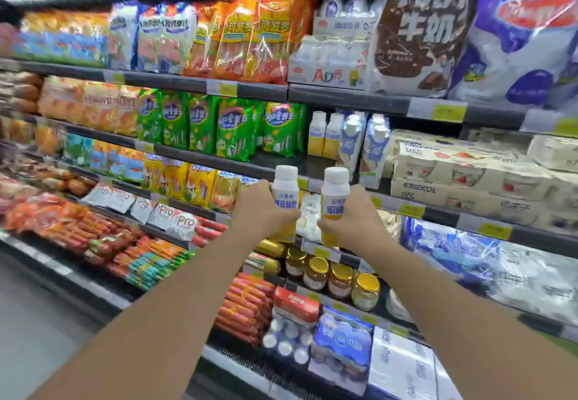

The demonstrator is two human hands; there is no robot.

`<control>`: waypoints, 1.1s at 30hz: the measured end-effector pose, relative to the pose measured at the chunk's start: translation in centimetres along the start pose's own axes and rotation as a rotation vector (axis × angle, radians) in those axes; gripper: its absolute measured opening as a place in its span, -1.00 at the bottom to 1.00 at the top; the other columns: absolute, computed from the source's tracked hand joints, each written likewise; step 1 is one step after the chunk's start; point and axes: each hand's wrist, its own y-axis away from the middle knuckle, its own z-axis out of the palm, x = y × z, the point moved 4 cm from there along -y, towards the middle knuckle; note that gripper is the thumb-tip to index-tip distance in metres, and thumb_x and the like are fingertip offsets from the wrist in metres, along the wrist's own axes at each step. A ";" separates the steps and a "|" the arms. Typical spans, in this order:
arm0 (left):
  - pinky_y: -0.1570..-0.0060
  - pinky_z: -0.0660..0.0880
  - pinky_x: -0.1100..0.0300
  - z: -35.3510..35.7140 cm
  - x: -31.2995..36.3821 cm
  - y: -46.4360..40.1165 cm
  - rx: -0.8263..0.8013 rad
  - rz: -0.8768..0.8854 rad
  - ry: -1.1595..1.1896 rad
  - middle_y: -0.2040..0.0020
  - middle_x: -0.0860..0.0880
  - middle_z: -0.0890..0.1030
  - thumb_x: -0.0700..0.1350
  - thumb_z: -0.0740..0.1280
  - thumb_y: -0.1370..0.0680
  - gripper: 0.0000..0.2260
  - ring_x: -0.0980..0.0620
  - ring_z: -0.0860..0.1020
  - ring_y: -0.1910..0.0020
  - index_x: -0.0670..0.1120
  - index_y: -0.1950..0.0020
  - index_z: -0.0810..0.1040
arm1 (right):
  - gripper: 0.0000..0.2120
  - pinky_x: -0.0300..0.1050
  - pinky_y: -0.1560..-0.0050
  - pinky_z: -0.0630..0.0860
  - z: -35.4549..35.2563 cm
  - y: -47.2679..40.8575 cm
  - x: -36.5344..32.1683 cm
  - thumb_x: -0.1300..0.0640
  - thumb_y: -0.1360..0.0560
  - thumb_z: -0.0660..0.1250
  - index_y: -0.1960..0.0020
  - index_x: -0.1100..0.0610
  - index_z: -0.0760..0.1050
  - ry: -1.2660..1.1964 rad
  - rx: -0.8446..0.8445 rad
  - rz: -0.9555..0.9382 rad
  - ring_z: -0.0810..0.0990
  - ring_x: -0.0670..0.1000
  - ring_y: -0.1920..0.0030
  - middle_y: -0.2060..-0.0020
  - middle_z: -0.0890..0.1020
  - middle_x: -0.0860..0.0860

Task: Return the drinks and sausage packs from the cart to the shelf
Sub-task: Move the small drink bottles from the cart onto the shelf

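Note:
My left hand (255, 210) grips a white and yellow drink bottle (284, 193) with a white cap. My right hand (352, 212) holds a second matching drink bottle (335, 194) upright beside it. Both bottles are raised in front of the shelf edge (219, 161), just below two matching bottles (325, 136) that stand on that shelf. Green sausage packs (234, 127) hang to the left of those bottles. The cart is out of view.
Shelves fill the view: orange sausage packs (250, 36) up top, red sausages (247, 309) and glass jars (341, 280) lower down, milk cartons (469, 174) and large milk bags (425, 30) at right. Grey floor (40, 321) lies at lower left.

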 end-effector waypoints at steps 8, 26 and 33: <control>0.14 0.62 0.04 -3.3 -0.9 -3.6 0.110 -0.074 -0.015 0.12 -0.01 0.62 0.08 0.57 -0.28 -0.57 0.02 0.61 0.15 -0.08 0.01 0.51 | -0.50 0.03 0.11 0.56 2.3 -7.0 -1.9 0.06 -0.35 0.52 -0.12 0.16 0.32 -0.002 -0.048 -0.041 0.55 0.14 0.00 0.00 0.48 0.12; 0.13 0.58 0.10 1.5 0.6 -18.0 0.146 0.079 0.137 0.08 0.00 0.67 -0.01 0.60 -0.23 -0.54 0.01 0.64 0.10 -0.06 -0.05 0.57 | -0.46 0.07 -0.01 0.57 5.5 -18.3 -2.2 0.14 -0.31 0.56 -0.16 0.19 0.35 -0.002 0.071 0.028 0.53 0.14 -0.09 -0.09 0.44 0.10; 0.09 0.59 0.07 3.9 -1.4 -25.5 0.018 0.163 0.165 0.07 -0.01 0.66 0.02 0.62 -0.23 -0.52 -0.03 0.63 0.09 -0.06 -0.06 0.56 | -0.53 -0.02 0.11 0.55 8.5 -22.9 -2.0 0.15 -0.32 0.49 -0.17 0.16 0.43 0.018 0.260 0.212 0.56 0.11 0.01 -0.07 0.50 0.08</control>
